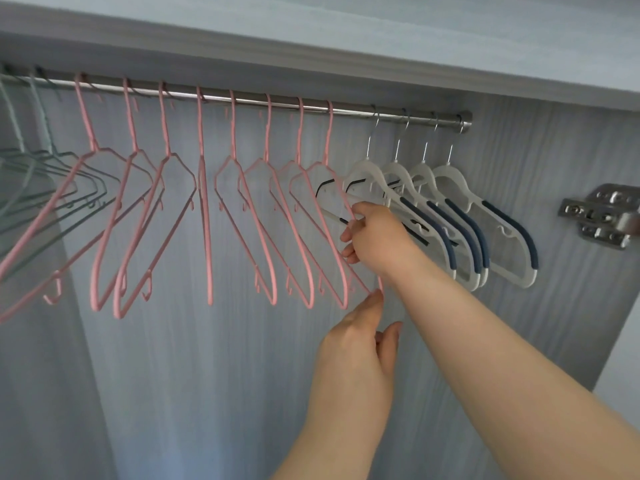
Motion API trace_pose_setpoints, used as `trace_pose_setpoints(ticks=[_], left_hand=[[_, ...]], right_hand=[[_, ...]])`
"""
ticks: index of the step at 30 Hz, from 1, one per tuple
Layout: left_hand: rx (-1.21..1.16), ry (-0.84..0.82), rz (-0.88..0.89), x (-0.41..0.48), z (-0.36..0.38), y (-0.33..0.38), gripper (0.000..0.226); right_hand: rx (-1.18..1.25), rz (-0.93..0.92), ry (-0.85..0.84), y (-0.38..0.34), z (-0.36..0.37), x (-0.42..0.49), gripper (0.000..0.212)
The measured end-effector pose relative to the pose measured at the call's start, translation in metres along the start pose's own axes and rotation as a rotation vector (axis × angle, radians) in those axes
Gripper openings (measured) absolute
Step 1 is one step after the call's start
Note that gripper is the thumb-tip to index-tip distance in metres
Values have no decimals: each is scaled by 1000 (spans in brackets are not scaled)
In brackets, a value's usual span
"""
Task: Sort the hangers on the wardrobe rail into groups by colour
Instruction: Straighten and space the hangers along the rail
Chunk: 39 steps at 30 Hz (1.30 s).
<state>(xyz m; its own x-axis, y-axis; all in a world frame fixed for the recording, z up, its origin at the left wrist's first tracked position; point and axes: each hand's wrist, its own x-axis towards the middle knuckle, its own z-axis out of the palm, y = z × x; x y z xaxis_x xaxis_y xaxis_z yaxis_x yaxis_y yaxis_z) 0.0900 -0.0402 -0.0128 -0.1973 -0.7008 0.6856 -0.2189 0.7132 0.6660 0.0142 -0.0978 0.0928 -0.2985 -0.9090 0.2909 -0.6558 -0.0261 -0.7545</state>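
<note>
On the shiny metal wardrobe rail [346, 110] hung three colour groups — thin grey-green wire hangers [45, 168] at its left end, pink coated hangers [204, 202] along the middle, white plastic hangers with dark blue pads [450, 202] at its right end. The right hand [374, 237] gripped the arm of the rightmost pink hanger [332, 216]. The left hand [360, 344] — fingers loosely open — touched this hanger's lower end.

No text, label, brand, number or sign can be read anywhere in this view. The pink hangers [304, 216], the white hangers [450, 188], the rail [353, 110] and the metal hinge [604, 216] on the wardrobe wall all show plain surfaces without legible marks.
</note>
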Motion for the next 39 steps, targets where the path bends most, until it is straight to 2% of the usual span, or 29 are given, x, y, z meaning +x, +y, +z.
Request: trace_pose_setpoints(ticks=[2, 4, 6, 7, 9, 13, 15, 22, 28, 32, 34, 37, 39], left_hand=[[-6, 17, 31, -3, 0, -2, 39], [-8, 41, 57, -6, 0, -6, 41], [-4, 46, 52, -9, 1, -8, 44], [-6, 38, 45, -10, 1, -8, 43], [-1, 23, 28, -12, 2, -8, 41], [12, 18, 45, -16, 3, -8, 44], [10, 28, 42, -18, 2, -8, 46], [7, 55, -13, -23, -8, -14, 41], [0, 33, -56, -28, -7, -18, 41], [-12, 2, -96, -32, -4, -18, 42], [-16, 0, -99, -33, -3, -18, 42], [-27, 12, -97, -34, -4, -21, 43], [-30, 13, -102, -35, -4, -22, 43]], right_hand=[[-320, -63, 55, 2, -13, -2, 17], [-524, -142, 222, 3, -34, -4, 22], [-607, -167, 373, 6, -55, -1, 30], [-646, -147, 390, 7, -61, 2, 31], [-716, -68, 297, 9, -64, 9, 31], [-742, 89, 77, 17, -51, 21, 48], [-712, 131, 19, 20, -45, 24, 52], [-569, 41, 89, 25, -34, 26, 51], [-543, -8, 116, 25, -31, 29, 47], [-508, -1, 107, 27, -32, 28, 36], [-547, -14, 143, 27, -36, 24, 34], [-699, -134, 370, 29, -55, 20, 31], [-767, -142, 483, 34, -73, 22, 33]])
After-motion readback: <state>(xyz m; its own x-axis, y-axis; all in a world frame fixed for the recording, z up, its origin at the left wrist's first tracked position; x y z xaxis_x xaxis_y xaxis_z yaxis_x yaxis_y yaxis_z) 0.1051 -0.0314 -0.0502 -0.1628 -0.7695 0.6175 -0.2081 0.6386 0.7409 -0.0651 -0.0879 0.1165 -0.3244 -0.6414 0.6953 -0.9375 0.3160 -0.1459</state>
